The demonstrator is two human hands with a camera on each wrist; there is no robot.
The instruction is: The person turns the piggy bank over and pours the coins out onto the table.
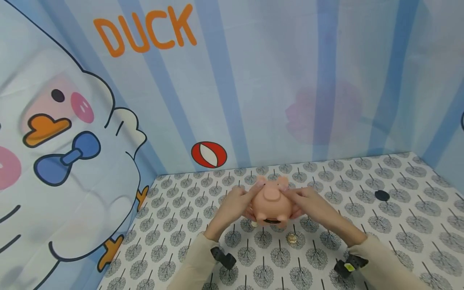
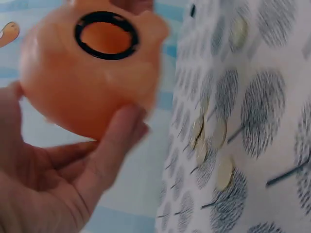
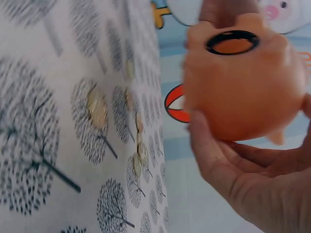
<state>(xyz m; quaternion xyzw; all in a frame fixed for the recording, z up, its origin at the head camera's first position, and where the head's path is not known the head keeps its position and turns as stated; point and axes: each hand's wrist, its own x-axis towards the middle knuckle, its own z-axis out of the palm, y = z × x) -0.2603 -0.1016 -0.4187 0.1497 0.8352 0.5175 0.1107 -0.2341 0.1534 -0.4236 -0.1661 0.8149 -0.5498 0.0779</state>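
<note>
A pink pig-shaped piggy bank (image 1: 272, 207) is held up over the table, snout toward the head camera. My left hand (image 1: 237, 201) grips one side of it and my right hand (image 1: 306, 203) grips the other, thumbs near its face. Both wrist views show a round hole in its underside, edged by a black ring (image 3: 232, 52), with no cover in it. Below the pig, a gold coin (image 1: 291, 239) lies on the cloth. Several more coins (image 2: 224, 172) are scattered there in the left wrist view, mostly hidden behind the pig in the head view.
A black round disc (image 1: 382, 195) lies on the cloth to the right. The tablecloth (image 1: 203, 257) has a tree print. Behind the table hangs a blue striped curtain (image 1: 268, 80) with a large cartoon duck at the left.
</note>
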